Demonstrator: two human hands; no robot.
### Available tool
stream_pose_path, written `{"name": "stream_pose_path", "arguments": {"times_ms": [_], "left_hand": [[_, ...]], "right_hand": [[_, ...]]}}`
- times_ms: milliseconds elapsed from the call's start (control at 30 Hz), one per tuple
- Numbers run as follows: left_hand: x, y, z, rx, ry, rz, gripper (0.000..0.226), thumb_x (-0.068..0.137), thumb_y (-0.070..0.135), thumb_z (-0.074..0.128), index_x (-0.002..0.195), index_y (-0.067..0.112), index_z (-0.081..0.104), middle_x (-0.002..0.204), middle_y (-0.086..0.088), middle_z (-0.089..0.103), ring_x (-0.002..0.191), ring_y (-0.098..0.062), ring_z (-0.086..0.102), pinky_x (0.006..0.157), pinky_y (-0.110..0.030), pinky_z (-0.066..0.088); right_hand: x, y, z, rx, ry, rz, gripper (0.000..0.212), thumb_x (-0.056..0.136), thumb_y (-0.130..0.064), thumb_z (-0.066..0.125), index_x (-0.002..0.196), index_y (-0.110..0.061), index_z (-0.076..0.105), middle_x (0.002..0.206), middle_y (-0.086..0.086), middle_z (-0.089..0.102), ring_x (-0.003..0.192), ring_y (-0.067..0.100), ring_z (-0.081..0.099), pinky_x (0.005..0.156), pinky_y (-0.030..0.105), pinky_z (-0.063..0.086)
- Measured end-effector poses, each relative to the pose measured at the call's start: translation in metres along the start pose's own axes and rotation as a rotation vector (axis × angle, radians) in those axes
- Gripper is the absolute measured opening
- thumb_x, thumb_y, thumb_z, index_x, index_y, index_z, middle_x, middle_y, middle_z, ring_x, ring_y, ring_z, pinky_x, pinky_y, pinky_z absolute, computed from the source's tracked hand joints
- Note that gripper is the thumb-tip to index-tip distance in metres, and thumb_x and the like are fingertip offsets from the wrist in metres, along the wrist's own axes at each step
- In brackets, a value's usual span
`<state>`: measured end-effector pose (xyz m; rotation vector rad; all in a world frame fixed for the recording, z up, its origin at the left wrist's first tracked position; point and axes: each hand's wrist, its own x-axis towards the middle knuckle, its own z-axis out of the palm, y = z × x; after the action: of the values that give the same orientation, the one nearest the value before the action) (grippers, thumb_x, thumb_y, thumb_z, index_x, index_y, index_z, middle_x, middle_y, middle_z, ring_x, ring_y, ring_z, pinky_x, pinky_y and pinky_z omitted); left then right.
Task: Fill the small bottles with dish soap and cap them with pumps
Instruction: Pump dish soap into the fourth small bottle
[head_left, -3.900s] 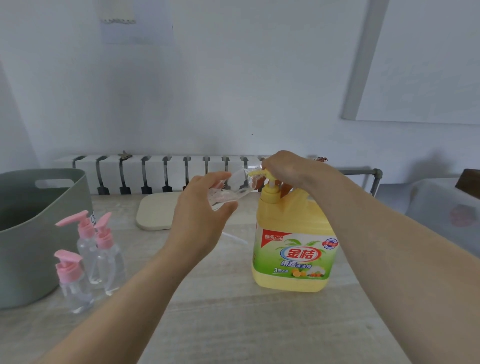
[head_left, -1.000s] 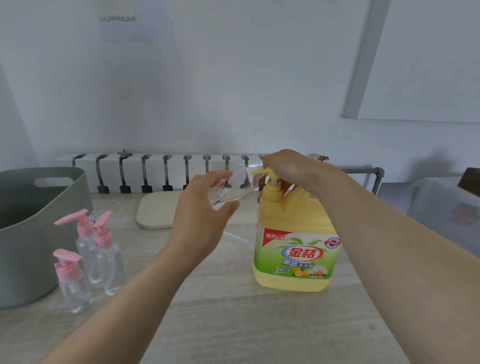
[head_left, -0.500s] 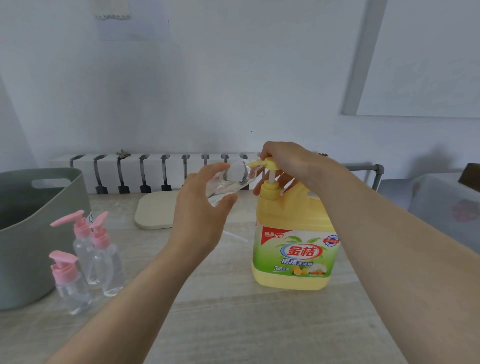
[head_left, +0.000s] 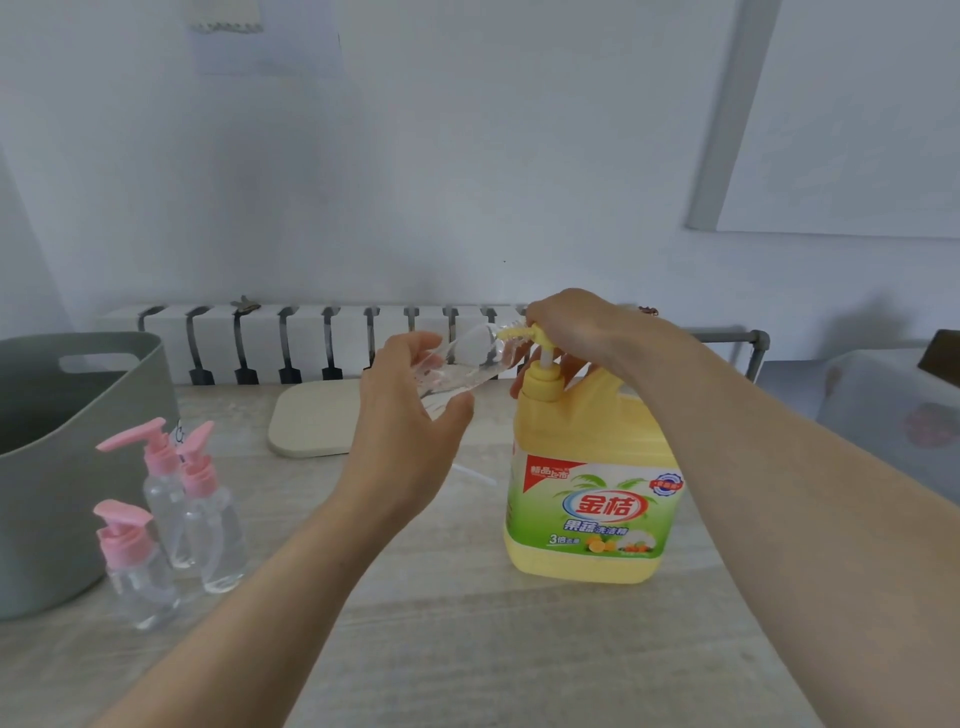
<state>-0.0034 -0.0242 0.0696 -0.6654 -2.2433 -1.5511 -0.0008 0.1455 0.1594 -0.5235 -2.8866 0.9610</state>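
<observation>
Head view: a big yellow soap jug (head_left: 587, 467) is seen standing upright on a pale wooden table (head_left: 467, 649). A green label with red writing is stuck on its front.

On top of the soap jug, the yellow pump head (head_left: 540, 338) is covered by the right hand (head_left: 576, 322). The fingers are curled over the pump head and wrapped around it, and a bit of white stem is shown under it.

Just left of the soap jug's top, a small clear bottle (head_left: 462, 364) is held up in the air by the left hand (head_left: 410, 431). It is gripped between the thumb and the curled fingers. The bottle is tipped on its side, and its open mouth is put right against the pump's spout. How much soap is inside cannot be told.

Far to the left of the soap jug, three small bottles (head_left: 208, 530) with pink pumps are stood close together on the table. Further left of them, a grey tub (head_left: 78, 467) with a handle hole is seen.

Behind the soap jug and to its left, a flat board (head_left: 317, 421) is laid on the table. A thin white tube (head_left: 472, 474) is laid just beside the jug's left side. A white radiator (head_left: 311, 338) is seen along the wall behind.
</observation>
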Motion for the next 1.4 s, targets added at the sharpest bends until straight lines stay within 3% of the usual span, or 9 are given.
{"name": "stream_pose_path", "arguments": {"times_ms": [133, 233, 433, 600, 733, 867, 1033, 1300, 1400], "left_hand": [[-0.002, -0.002, 0.000, 0.017, -0.003, 0.008, 0.044, 0.089, 0.021, 0.068, 0.126, 0.030, 0.045, 0.117, 0.017, 0.049, 0.106, -0.030, 0.054, 0.088, -0.028, 0.043], [-0.003, -0.003, 0.001, 0.001, -0.007, 0.007, 0.042, 0.089, 0.020, 0.069, 0.121, 0.031, 0.045, 0.117, 0.015, 0.051, 0.104, -0.034, 0.054, 0.088, -0.031, 0.045], [-0.004, -0.003, 0.002, -0.026, 0.007, 0.016, 0.040, 0.088, 0.023, 0.069, 0.118, 0.034, 0.044, 0.113, 0.019, 0.049, 0.090, -0.015, 0.047, 0.089, -0.033, 0.046], [-0.001, 0.002, -0.001, -0.024, 0.019, 0.034, 0.039, 0.088, 0.025, 0.069, 0.116, 0.036, 0.044, 0.107, 0.025, 0.046, 0.090, -0.014, 0.049, 0.085, -0.029, 0.045], [0.000, 0.001, -0.002, -0.014, 0.018, 0.050, 0.039, 0.088, 0.026, 0.069, 0.115, 0.038, 0.044, 0.103, 0.030, 0.045, 0.091, -0.013, 0.050, 0.080, -0.024, 0.042], [-0.001, 0.002, 0.000, 0.002, 0.028, 0.053, 0.039, 0.087, 0.027, 0.070, 0.115, 0.039, 0.045, 0.102, 0.031, 0.046, 0.089, -0.010, 0.050, 0.080, -0.022, 0.041], [-0.002, 0.001, -0.002, -0.027, 0.048, 0.064, 0.037, 0.085, 0.023, 0.073, 0.113, 0.035, 0.051, 0.101, 0.029, 0.051, 0.093, 0.027, 0.043, 0.073, 0.008, 0.029], [-0.001, -0.003, -0.002, -0.029, 0.040, 0.055, 0.038, 0.084, 0.022, 0.074, 0.112, 0.036, 0.053, 0.104, 0.028, 0.053, 0.096, 0.024, 0.044, 0.075, 0.008, 0.029], [-0.001, -0.004, -0.002, -0.023, 0.042, 0.058, 0.038, 0.084, 0.021, 0.074, 0.113, 0.035, 0.054, 0.106, 0.027, 0.053, 0.096, 0.025, 0.044, 0.076, 0.009, 0.028]], "right_hand": [[0.001, 0.001, -0.001, -0.025, 0.010, -0.006, 0.046, 0.093, 0.003, 0.037, 0.052, -0.013, 0.051, 0.030, -0.013, 0.049, 0.061, 0.018, 0.042, 0.052, 0.028, 0.030], [-0.001, -0.001, 0.003, -0.015, -0.008, -0.008, 0.038, 0.094, 0.003, 0.037, 0.060, -0.009, 0.047, 0.052, 0.002, 0.056, 0.063, 0.020, 0.044, 0.053, 0.027, 0.032], [-0.002, 0.007, 0.001, 0.079, 0.025, -0.056, 0.036, 0.091, -0.009, 0.039, 0.057, -0.013, 0.051, 0.037, -0.014, 0.055, 0.062, 0.019, 0.048, 0.054, 0.027, 0.033], [-0.006, 0.008, -0.006, 0.282, -0.112, -0.053, 0.042, 0.081, -0.037, 0.037, 0.078, -0.016, 0.073, 0.075, 0.008, 0.075, 0.069, 0.028, 0.058, 0.069, 0.032, 0.049], [-0.005, 0.010, -0.012, 0.372, -0.100, -0.056, 0.043, 0.086, -0.042, 0.035, 0.100, -0.013, 0.064, 0.082, 0.012, 0.075, 0.078, 0.030, 0.064, 0.088, 0.039, 0.051], [-0.007, 0.009, -0.007, 0.285, -0.027, -0.067, 0.039, 0.095, -0.044, 0.039, 0.083, -0.017, 0.066, 0.063, -0.002, 0.073, 0.071, 0.027, 0.064, 0.074, 0.033, 0.053], [-0.008, 0.006, -0.004, 0.231, -0.023, -0.063, 0.047, 0.097, -0.038, 0.042, 0.065, -0.016, 0.068, 0.067, 0.007, 0.073, 0.072, 0.027, 0.061, 0.065, 0.030, 0.051], [-0.003, 0.002, -0.003, -0.077, -0.074, -0.040, 0.068, 0.090, 0.003, 0.040, 0.027, -0.019, 0.056, 0.052, -0.007, 0.057, 0.064, 0.016, 0.047, 0.054, 0.026, 0.032], [-0.001, 0.001, -0.004, -0.128, -0.070, -0.024, 0.056, 0.087, 0.006, 0.044, 0.038, -0.018, 0.055, 0.066, -0.003, 0.051, 0.062, 0.015, 0.046, 0.053, 0.026, 0.031]]}}
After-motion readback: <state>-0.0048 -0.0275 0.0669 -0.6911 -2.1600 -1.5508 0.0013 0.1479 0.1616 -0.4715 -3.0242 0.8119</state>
